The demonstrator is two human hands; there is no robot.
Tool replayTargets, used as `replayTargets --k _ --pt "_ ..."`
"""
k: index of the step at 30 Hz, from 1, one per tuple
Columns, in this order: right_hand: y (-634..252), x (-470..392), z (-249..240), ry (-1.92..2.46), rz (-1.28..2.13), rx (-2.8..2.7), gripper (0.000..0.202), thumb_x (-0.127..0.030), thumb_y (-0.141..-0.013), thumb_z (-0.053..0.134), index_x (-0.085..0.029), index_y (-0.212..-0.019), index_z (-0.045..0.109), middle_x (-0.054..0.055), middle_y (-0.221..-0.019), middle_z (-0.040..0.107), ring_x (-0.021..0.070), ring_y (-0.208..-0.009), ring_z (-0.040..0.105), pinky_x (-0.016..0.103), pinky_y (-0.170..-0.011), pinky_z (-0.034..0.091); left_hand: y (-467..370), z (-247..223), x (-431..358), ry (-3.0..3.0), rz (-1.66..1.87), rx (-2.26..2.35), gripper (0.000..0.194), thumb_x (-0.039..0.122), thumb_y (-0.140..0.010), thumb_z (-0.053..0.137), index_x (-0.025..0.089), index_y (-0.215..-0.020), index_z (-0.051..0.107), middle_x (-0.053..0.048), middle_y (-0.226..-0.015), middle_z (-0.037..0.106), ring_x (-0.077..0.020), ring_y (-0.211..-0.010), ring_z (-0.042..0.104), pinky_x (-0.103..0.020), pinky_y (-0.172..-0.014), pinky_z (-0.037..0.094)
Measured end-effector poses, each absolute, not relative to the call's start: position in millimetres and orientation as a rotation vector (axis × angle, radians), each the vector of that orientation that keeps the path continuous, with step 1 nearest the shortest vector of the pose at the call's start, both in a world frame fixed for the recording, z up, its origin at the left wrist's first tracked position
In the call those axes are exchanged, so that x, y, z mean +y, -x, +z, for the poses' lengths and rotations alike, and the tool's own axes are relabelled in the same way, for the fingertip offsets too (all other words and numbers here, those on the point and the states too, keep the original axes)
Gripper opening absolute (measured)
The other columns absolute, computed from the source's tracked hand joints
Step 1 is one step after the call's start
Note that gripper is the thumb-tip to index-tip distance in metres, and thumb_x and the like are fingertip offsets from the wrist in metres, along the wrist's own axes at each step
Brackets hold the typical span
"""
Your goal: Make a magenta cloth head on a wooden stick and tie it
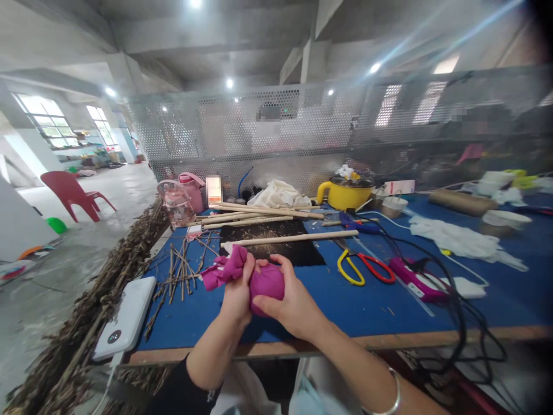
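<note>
A magenta cloth bundle (268, 283), round at one end and gathered into a loose ruffle at the other, is held above the front of the blue table. My left hand (238, 294) is closed around its gathered neck, the ruffle sticking out to the left. Around the round part, the fingers and thumb of my right hand (290, 300) are curled. What the cloth wraps is hidden. Behind the bundle lies a pale wooden stick (298, 237) on a black mat (276, 249) strewn with shavings.
Thin twigs (179, 271) and a white power bank (125, 317) lie to the left. Scissors with yellow and red handles (365, 268), a magenta device (419, 280) and black cables (460, 323) are on the right. Farther back stand a yellow pot (348, 193) and a perforated metal screen (242, 124).
</note>
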State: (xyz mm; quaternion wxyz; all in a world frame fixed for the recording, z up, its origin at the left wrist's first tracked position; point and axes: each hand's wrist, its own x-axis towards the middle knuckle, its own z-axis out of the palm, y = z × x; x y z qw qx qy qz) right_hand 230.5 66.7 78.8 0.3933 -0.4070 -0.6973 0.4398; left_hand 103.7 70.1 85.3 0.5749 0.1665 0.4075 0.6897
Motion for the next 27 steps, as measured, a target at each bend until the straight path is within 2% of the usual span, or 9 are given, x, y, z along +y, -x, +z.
replayTargets --k 4,7,9,12,16,18,21,24,27 --pt "-236 63 78 0.919 1.207 -1.719 0.063 -0.058 -0.084 0.047 -0.021 -0.134 0.033 0.014 -0.129 0.050 0.0243 -0.102 0.058 0.040 -0.085 0.048 -95 89 74 -0.127 1.473 0.737 0.023 0.036 -0.081 0.061 0.014 -0.075 0.061 -0.004 -0.071 0.068 -0.0175 -0.062 0.065 -0.033 -0.067 0.054" --pt "-236 57 78 0.934 1.201 -1.638 0.062 -0.057 -0.080 0.054 -0.022 -0.129 0.037 0.014 -0.129 0.048 0.0258 -0.111 0.053 0.038 -0.086 0.048 -96 85 73 -0.051 1.436 0.672 0.022 0.035 -0.084 0.058 0.014 -0.078 0.062 -0.004 -0.070 0.068 -0.0170 -0.061 0.065 -0.032 -0.067 0.054" --pt "-236 55 80 0.958 1.236 -1.609 0.066 -0.054 -0.075 0.062 -0.023 -0.128 0.038 0.013 -0.132 0.046 0.0273 -0.118 0.049 0.039 -0.089 0.047 -99 80 71 -0.071 1.467 0.683 0.021 0.034 -0.083 0.059 0.015 -0.074 0.062 -0.003 -0.070 0.068 -0.0167 -0.064 0.065 -0.033 -0.072 0.053" --pt "-237 53 83 0.903 1.487 -1.502 0.072 -0.053 -0.072 0.066 -0.023 -0.130 0.035 0.013 -0.136 0.044 0.0274 -0.120 0.048 0.042 -0.094 0.045 -107 74 60 -0.317 1.598 0.696 0.027 0.035 -0.078 0.066 0.016 -0.060 0.058 -0.004 -0.076 0.070 -0.0192 -0.085 0.067 -0.033 -0.090 0.048" --pt "-236 48 82 0.686 1.713 -1.390 0.064 -0.045 -0.072 0.069 -0.020 -0.125 0.043 0.010 -0.123 0.057 0.0254 -0.113 0.055 0.041 -0.099 0.041 -112 71 37 -0.847 1.736 0.847 0.037 0.046 -0.081 0.061 0.018 -0.058 0.058 -0.005 -0.096 0.071 -0.0214 -0.112 0.058 -0.031 -0.107 0.034" --pt "-235 45 79 0.616 1.665 -1.388 0.061 -0.041 -0.071 0.070 -0.021 -0.123 0.045 0.008 -0.122 0.058 0.0249 -0.112 0.055 0.040 -0.098 0.042 -112 73 30 -0.945 1.740 0.953 0.040 0.051 -0.083 0.057 0.018 -0.059 0.058 -0.005 -0.095 0.071 -0.0211 -0.110 0.058 -0.032 -0.107 0.033" --pt "-239 48 76 0.693 1.561 -1.459 0.051 -0.043 -0.075 0.064 -0.020 -0.118 0.049 0.008 -0.120 0.059 0.0242 -0.112 0.055 0.039 -0.098 0.042 -113 73 35 -0.854 1.693 1.037 0.036 0.049 -0.080 0.062 0.018 -0.060 0.058 -0.004 -0.083 0.070 -0.0197 -0.095 0.063 -0.032 -0.099 0.041" --pt "-249 72 81 1.108 1.205 -1.545 0.041 -0.046 -0.074 0.063 -0.018 -0.102 0.053 0.009 -0.106 0.062 0.0239 -0.098 0.058 0.041 -0.091 0.044 -116 65 59 -0.632 1.551 1.147 0.030 0.045 -0.080 0.061 0.016 -0.073 0.065 -0.009 -0.093 0.072 -0.0201 -0.086 0.066 -0.033 -0.085 0.050" --pt "-249 110 95 1.235 0.847 -1.549 0.040 -0.052 -0.077 0.058 -0.019 -0.099 0.052 0.008 -0.101 0.063 0.0222 -0.094 0.058 0.039 -0.088 0.044 -120 55 88 -0.678 1.462 1.329 0.034 0.042 -0.087 0.049 0.013 -0.086 0.067 -0.016 -0.103 0.070 -0.0238 -0.089 0.067 -0.035 -0.079 0.053"
